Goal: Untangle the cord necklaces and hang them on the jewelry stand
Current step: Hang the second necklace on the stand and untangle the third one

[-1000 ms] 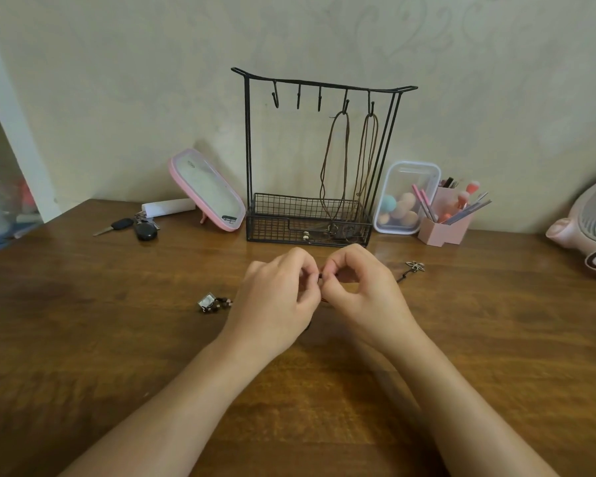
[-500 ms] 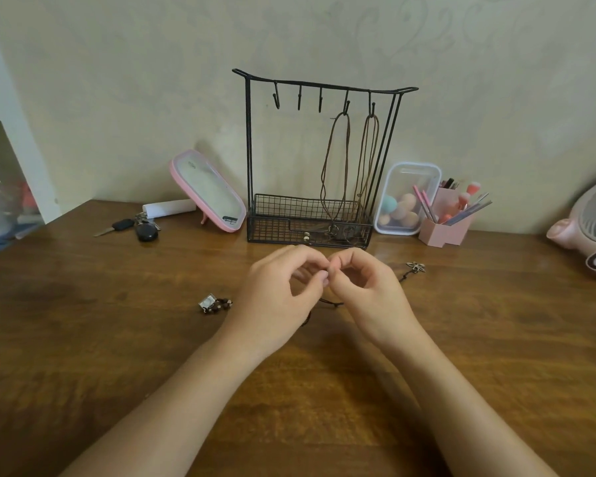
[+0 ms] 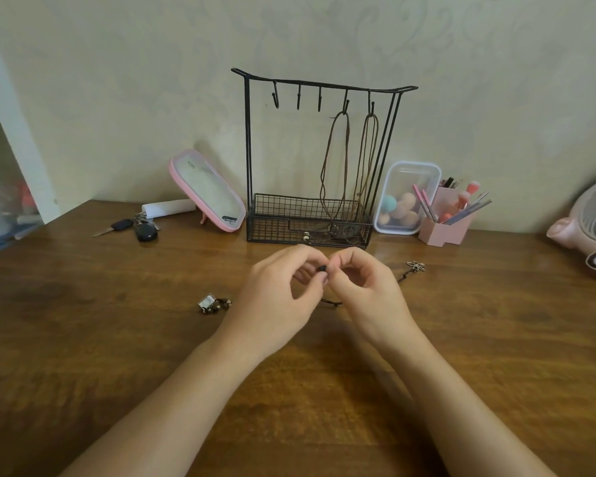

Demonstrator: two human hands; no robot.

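Our left hand (image 3: pixel 283 301) and right hand (image 3: pixel 369 294) meet fingertip to fingertip just above the table (image 3: pixel 117 339). Both pinch a dark bead (image 3: pixel 321 268) on the cord (image 3: pixel 331 302), which droops beneath them. A second ago our knuckles pressed tight together; now the fingers sit looser and the bead shows. From the hands, the flower pendant (image 3: pixel 415 266) lies at two o'clock and the square pendant (image 3: pixel 214 303) at nine. At twelve, the jewelry stand (image 3: pixel 248 149) carries two hung necklaces (image 3: pixel 369 146), unchanged.
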